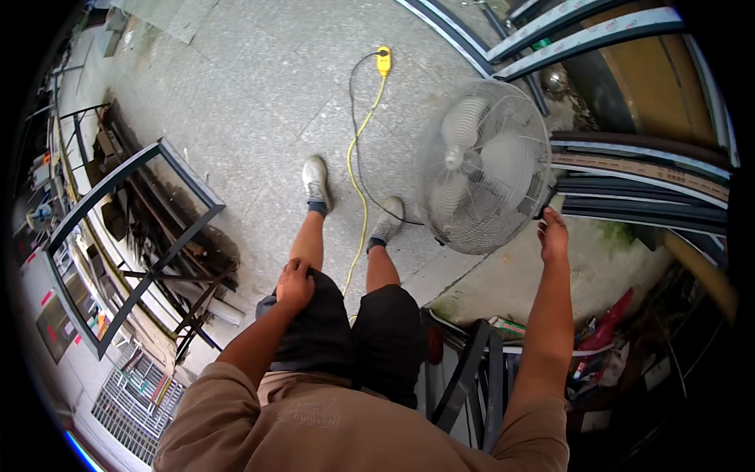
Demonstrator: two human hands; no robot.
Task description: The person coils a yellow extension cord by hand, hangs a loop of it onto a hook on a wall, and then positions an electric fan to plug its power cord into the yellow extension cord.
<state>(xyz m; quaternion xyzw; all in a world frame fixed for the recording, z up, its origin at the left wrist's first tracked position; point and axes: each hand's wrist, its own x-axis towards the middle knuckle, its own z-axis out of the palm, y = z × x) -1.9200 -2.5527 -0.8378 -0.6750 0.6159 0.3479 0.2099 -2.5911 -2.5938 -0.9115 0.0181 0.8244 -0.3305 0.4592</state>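
Grey stone paving [236, 94] runs under the person's feet, with dark metal frames [134, 228] leaning at the left and long profiles [645, 177] stacked at the right. A big caged fan [484, 165] stands just ahead, blades blurred. The right hand [553, 234] reaches to the back rim of its cage, fingers loosely curled, seemingly touching. The left hand [295, 283] rests flat and relaxed on the thigh. A yellow cable [358, 189] and a black cord [358, 134] trail between the shoes; I'd worry about a snagged foot toppling the fan, or fingers slipping through the grille

Even, diffuse daylight; soft shadows only. Fisheye view bends straight edges near the black rim. The fan blades [472, 161] show motion blur.
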